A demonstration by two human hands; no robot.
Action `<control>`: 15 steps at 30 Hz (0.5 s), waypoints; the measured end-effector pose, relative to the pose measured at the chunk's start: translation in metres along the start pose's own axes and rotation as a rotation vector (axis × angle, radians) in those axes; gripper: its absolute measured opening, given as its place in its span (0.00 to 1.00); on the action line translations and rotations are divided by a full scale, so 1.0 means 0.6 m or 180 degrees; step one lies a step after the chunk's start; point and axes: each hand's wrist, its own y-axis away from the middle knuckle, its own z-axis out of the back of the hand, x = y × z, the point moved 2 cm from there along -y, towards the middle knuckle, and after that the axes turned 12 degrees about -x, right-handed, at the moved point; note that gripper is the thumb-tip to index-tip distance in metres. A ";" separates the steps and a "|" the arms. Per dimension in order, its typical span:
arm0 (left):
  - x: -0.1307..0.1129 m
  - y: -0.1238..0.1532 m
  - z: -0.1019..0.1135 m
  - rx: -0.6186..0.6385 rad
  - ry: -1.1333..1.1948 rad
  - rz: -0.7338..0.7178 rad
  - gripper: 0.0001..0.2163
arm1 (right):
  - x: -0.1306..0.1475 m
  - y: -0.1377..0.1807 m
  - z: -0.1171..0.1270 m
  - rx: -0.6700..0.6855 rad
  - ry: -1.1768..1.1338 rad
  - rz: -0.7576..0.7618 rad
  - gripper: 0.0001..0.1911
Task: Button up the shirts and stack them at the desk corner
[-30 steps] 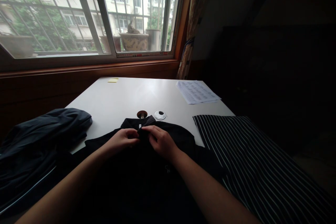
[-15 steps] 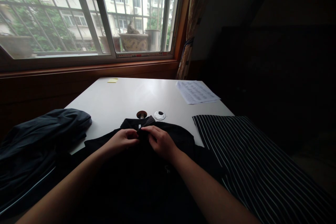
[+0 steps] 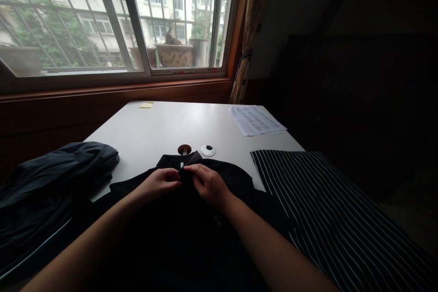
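Observation:
A black collared shirt [image 3: 191, 237] lies spread face up on the white table [image 3: 164, 123], its collar [image 3: 166, 161] toward the window and a small light logo on the chest. At the collar's front opening, my left hand [image 3: 159, 183] pinches one edge of the fabric between thumb and fingers. My right hand [image 3: 210, 185] grips the cloth right beside it, its fingertips meeting the left ones just below a small white label [image 3: 182, 164]. Any button under the fingers is too dark and small to make out.
Dark crumpled clothing [image 3: 68, 169] is heaped at the left, and striped dark fabric [image 3: 318, 191] lies at the right. Beyond the collar are a round table hole [image 3: 185, 149] and a white ring-shaped cover [image 3: 208, 150]. Printed papers [image 3: 256, 120] and a yellow sticky note [image 3: 146, 105] lie farther back.

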 end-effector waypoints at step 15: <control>-0.003 0.002 -0.001 -0.0007 0.0056 0.0030 0.13 | -0.001 0.000 -0.001 -0.0012 0.0016 0.0029 0.24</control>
